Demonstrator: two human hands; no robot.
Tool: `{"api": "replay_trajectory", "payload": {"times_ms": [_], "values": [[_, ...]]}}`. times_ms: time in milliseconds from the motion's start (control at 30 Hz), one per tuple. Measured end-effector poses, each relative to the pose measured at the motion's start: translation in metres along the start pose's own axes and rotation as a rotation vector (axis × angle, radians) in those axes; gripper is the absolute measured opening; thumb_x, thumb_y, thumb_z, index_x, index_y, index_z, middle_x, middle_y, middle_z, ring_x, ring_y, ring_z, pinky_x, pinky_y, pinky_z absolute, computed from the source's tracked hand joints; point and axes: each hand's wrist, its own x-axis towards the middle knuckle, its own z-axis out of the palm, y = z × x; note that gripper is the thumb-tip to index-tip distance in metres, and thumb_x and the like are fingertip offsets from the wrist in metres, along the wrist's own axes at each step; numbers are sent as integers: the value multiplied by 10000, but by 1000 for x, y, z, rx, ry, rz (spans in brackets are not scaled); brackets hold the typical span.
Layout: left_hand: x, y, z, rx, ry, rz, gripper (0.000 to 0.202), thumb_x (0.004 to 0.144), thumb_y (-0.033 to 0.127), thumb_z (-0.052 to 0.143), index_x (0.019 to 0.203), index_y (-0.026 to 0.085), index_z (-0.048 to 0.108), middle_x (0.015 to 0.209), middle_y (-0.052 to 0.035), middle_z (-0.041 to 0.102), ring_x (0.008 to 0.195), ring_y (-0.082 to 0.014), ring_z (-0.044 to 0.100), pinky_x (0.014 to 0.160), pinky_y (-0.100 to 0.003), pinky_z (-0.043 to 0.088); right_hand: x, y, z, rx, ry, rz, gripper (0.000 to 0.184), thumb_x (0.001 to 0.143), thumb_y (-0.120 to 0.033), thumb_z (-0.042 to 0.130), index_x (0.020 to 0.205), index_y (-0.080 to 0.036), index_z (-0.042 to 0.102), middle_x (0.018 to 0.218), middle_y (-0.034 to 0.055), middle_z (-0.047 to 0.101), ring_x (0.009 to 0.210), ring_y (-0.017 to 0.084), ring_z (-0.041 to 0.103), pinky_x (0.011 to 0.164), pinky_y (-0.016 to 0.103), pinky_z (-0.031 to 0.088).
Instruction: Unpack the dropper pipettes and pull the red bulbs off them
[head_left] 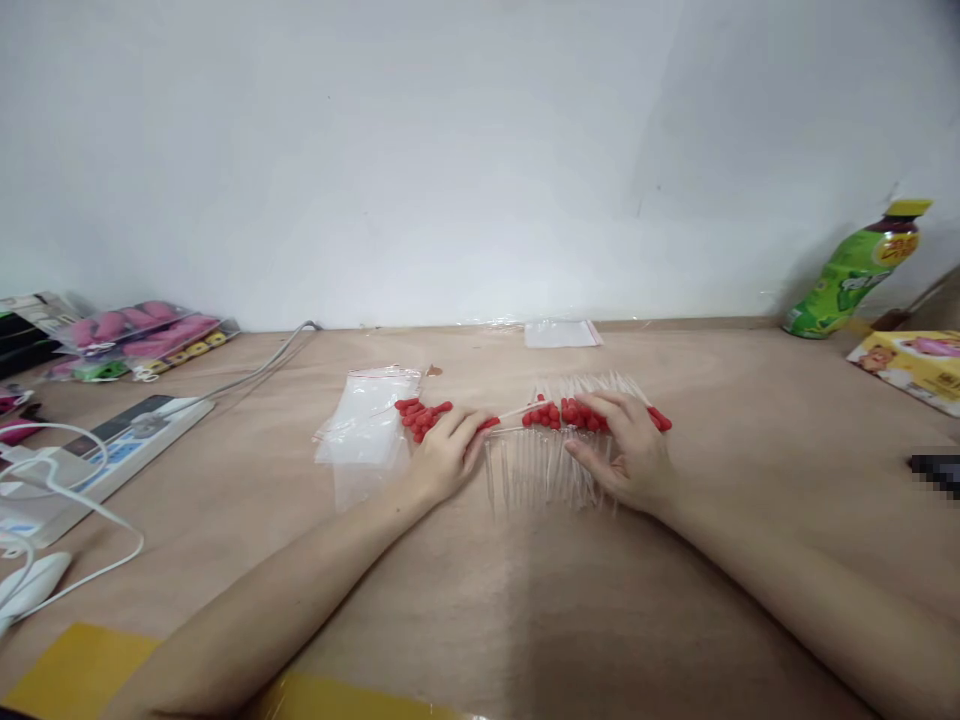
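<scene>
Slim whitish sticks with red tips lie in a row and in a small heap to its left. My left hand is between the two, its fingers pressed together at a red-tipped stick that points right. My right hand lies over the right end of the row, thumb apart from the fingers, fingertips touching the red tips. Clear thin pointed ends of sticks fan out toward me below the row. Clear plastic bags are stacked left of my left hand.
Another clear bag lies by the wall. At right are a leaning green bottle and a yellow box. A power strip with white cables and packets of pink items are at left. Yellow sheets edge the front.
</scene>
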Motion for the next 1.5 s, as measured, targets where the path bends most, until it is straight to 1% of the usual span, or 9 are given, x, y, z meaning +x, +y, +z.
{"api": "replay_trajectory", "payload": {"times_ms": [167, 300, 467, 633, 733, 900, 1100, 1333, 1500], "values": [[-5, 0, 8, -54, 3, 46, 193, 870, 201, 428, 1028, 178, 538, 949, -69, 565, 870, -154, 550, 769, -298, 480, -6, 4, 7, 20, -186, -24, 441, 804, -342, 530, 1218, -209, 457, 1155, 101, 526, 1087, 244, 475, 922, 436, 395], [-2, 2, 12, -57, -11, 72, 192, 853, 187, 452, 1018, 170, 548, 942, -66, 572, 872, -157, 532, 772, -311, 461, -2, 0, 7, 161, -253, 31, 444, 819, -343, 509, 1237, -210, 435, 1197, 104, 494, 1122, 229, 463, 941, 405, 409], [1, 7, 13, -60, -19, 73, 185, 844, 190, 467, 1009, 171, 548, 945, -63, 576, 879, -158, 527, 774, -304, 442, 3, -6, 9, 227, -260, -74, 437, 806, -314, 539, 1219, -197, 458, 1165, 111, 510, 1119, 231, 462, 965, 432, 388], [1, 13, 11, -102, -59, 84, 175, 849, 170, 446, 1005, 167, 525, 966, -60, 592, 910, -165, 525, 801, -309, 419, -1, -1, 17, 202, -203, -147, 244, 830, -207, 506, 1063, -218, 576, 1038, 75, 583, 1094, 212, 488, 958, 454, 388], [2, 14, 11, -83, -101, 116, 190, 850, 216, 469, 1023, 164, 526, 929, -56, 607, 851, -166, 527, 769, -313, 414, -3, 0, 19, 199, -179, -155, 198, 831, -180, 501, 1002, -203, 599, 1014, 72, 600, 1101, 208, 489, 958, 457, 386], [3, 14, 16, -36, -47, 211, 163, 851, 252, 493, 979, 185, 569, 814, -32, 611, 759, -144, 521, 719, -295, 408, -3, -1, 16, 181, -210, -147, 190, 837, -202, 492, 984, -210, 611, 992, 61, 628, 1102, 209, 500, 989, 487, 338], [5, 18, 17, -25, -17, 284, 148, 842, 242, 516, 969, 179, 559, 782, -16, 613, 741, -131, 525, 731, -294, 410, -3, 0, 18, 166, -261, -155, 236, 831, -269, 524, 1047, -217, 601, 1024, 47, 655, 1126, 211, 498, 1033, 498, 270], [12, 25, 9, 60, -154, 278, 155, 880, 227, 421, 919, 171, 560, 885, -38, 635, 870, -152, 549, 926, -378, 336, -3, -1, 19, 208, -242, -242, 206, 845, -189, 477, 998, -213, 613, 981, 38, 675, 1104, 187, 527, 1050, 488, 251], [13, 26, 5, 82, -196, 270, 183, 883, 215, 386, 870, 160, 560, 859, -34, 633, 899, -159, 546, 959, -403, 295, -4, 0, 21, 238, -191, -295, 190, 820, -166, 507, 977, -205, 607, 938, 29, 685, 1053, 177, 564, 1050, 468, 280]]}}
